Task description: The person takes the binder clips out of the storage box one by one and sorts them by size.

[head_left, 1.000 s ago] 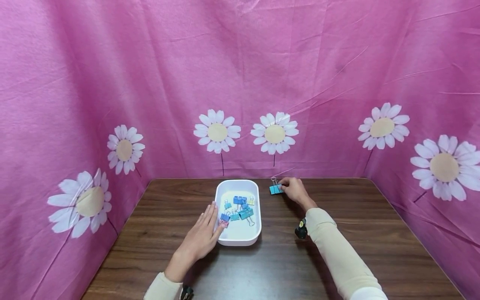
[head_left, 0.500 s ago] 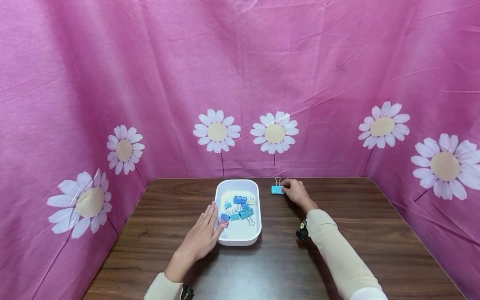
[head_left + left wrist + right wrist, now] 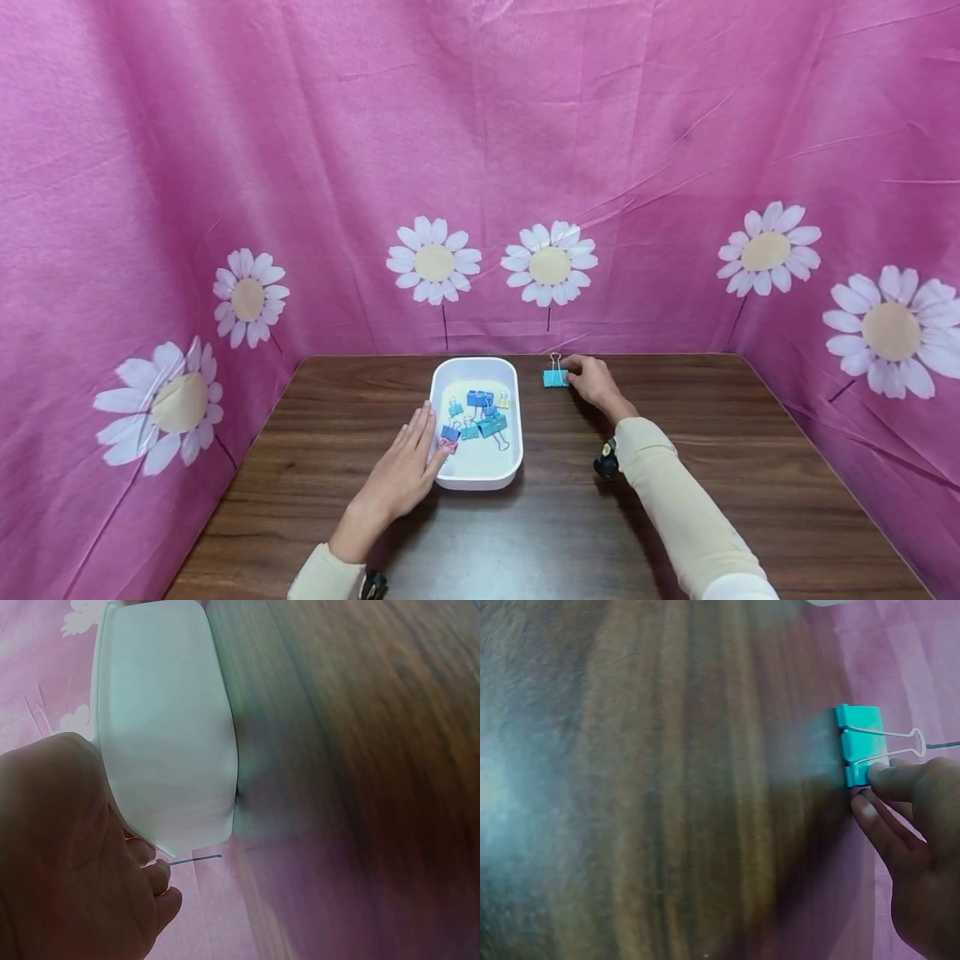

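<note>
Your right hand, right of centre in the head view, pinches the right end of a teal binder clip; its thumb and fingers are closed down to the clip's thickness. The right wrist view, at its right side, shows the same end hold. Gripping only that end presumably leaves the body and the wire handle in your sight and the handle free. The clip appears to stand on the wooden table near its far edge, handle upward, right of the white tray and apart from it.

Your left hand, left of the picture's lower centre, lies along the tray's left wall with fingers extended, thumb by the near part of the rim. It touches the tray without wrapping round it, likely to steady it.

Inside the tray, a dark blue clip, a yellow clip, a large green-blue clip and others lie loosely, seemingly in no order. A pink clip sits beside your left thumb.
</note>
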The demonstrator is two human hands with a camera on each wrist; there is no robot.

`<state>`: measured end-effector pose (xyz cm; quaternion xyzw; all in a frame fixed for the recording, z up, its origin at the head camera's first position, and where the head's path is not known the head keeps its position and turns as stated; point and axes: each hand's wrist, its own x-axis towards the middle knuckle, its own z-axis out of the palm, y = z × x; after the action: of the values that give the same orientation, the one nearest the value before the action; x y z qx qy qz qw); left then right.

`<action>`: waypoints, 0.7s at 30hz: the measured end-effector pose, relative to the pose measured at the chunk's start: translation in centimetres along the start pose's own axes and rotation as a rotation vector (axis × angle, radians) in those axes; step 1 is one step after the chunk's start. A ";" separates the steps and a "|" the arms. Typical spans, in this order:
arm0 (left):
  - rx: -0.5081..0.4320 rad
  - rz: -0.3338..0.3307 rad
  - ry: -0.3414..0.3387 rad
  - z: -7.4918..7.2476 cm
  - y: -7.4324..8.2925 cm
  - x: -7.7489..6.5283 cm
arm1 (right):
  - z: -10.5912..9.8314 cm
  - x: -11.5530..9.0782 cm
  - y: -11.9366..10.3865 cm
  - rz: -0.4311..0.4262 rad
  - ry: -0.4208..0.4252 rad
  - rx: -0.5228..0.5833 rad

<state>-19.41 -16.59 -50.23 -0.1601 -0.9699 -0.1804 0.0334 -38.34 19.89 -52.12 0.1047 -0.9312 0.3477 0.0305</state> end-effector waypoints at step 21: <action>0.011 0.003 0.004 0.0 0.0 0.0 | -2.4 0.1 -7.1 -0.320 -0.048 -0.047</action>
<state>-19.46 -16.61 -50.23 -0.1607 -0.9706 -0.1751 0.0367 -36.95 16.20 -45.70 0.2595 -0.9110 0.3139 0.0655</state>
